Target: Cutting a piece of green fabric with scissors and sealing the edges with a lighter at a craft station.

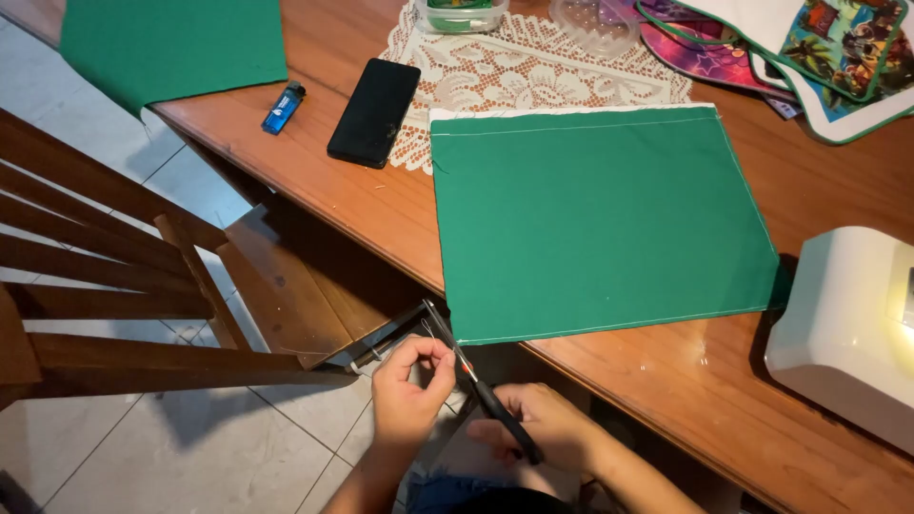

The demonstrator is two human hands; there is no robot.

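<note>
Green flat cloth overhangs the wooden table; right hand grips slim scissors, left hand pinches closed at the blades.

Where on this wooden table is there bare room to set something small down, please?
Bare wood lies between the green cloth and the white machine, also along the near edge below the blue lighter and black phone. The far right corner is crowded with patterned fabrics and plastic containers.

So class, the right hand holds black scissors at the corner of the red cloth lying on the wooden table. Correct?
Not quite: in the head view the cloth is green, not red. The right hand does hold black scissors at its corner on the wooden table.
</note>
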